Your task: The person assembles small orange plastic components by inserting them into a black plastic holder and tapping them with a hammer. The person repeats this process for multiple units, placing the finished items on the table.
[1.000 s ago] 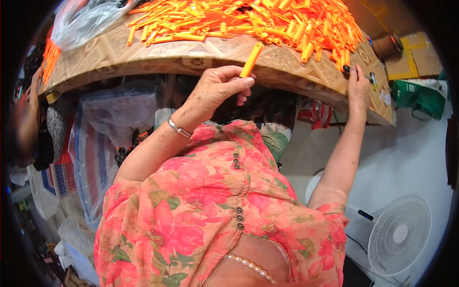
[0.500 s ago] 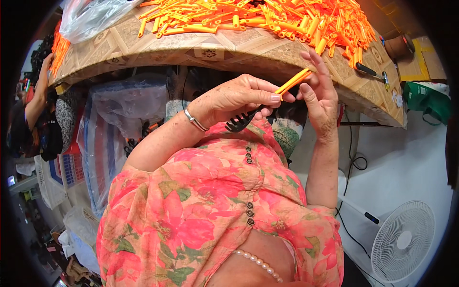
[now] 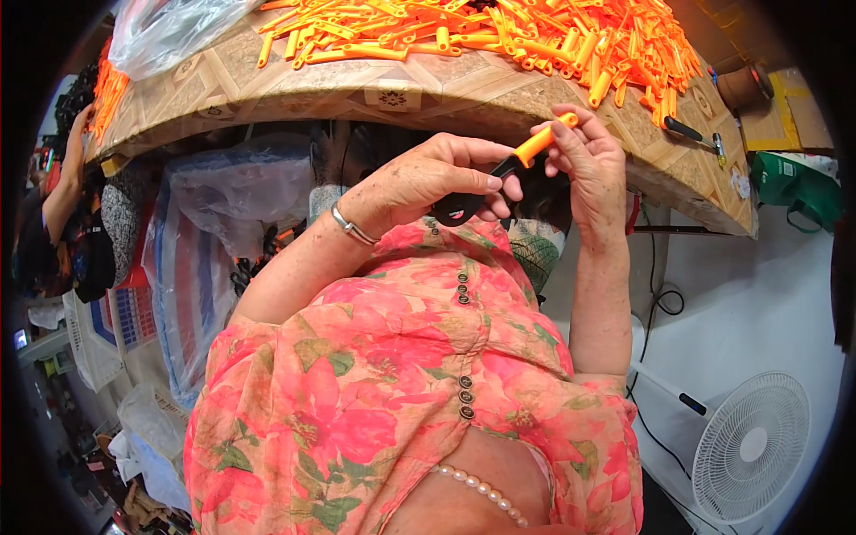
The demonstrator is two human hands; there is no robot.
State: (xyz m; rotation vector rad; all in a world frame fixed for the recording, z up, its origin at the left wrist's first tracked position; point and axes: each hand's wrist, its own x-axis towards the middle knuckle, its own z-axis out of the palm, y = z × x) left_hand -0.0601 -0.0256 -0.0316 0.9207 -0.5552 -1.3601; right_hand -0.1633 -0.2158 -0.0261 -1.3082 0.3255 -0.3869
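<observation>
A black spaghetti server (image 3: 453, 210) with an orange handle (image 3: 537, 144) is held aslant just off the table's front edge. My left hand (image 3: 426, 183) grips its black part, thumb and fingers closed near where the black meets the orange. The fingers hide part of the black head, though an opening through it shows. My right hand (image 3: 590, 159) pinches the far end of the orange handle between thumb and fingers. Beyond both hands, a large heap of loose orange handles (image 3: 499, 40) covers the table's far part.
The patterned table (image 3: 259, 89) curves across the top. On it lie a clear plastic bag (image 3: 169, 36) and a black-handled tool (image 3: 685, 130). A brown spool (image 3: 745, 86) stands at right, above a green bag (image 3: 794, 189). A white fan (image 3: 753, 446) is lower right. Another person's arm (image 3: 64, 192) reaches in far left.
The spaghetti server has turned over: its teeth showed before, and now the opening in its head shows. My right fingers, spread by the handle's end earlier, have closed on it.
</observation>
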